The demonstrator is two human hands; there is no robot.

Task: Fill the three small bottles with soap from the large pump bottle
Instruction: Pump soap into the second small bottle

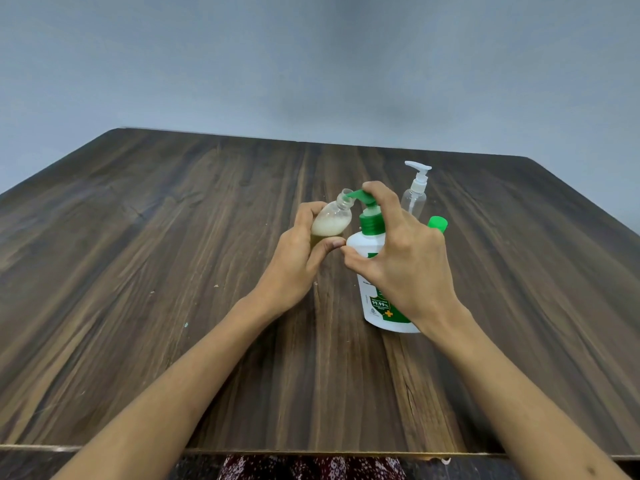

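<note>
The right hand [405, 258] covered most of the large pump bottle's [375, 306] label, and the print still showing was too small to read beyond "99.99%". Behind that hand, only the green cap [438, 223] of one small bottle showed. The clear pump bottle's [414, 199] lower body was hidden too. The left hand [298, 261] concealed the base of the small open bottle [332, 220]. The desk's [173, 271] right corner and both elbows were cut off by the picture's edges.

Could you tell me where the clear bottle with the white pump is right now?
In the head view, the clear bottle with the white pump stands on the table, right of centre, just behind the right hand and the large pump bottle.
</note>
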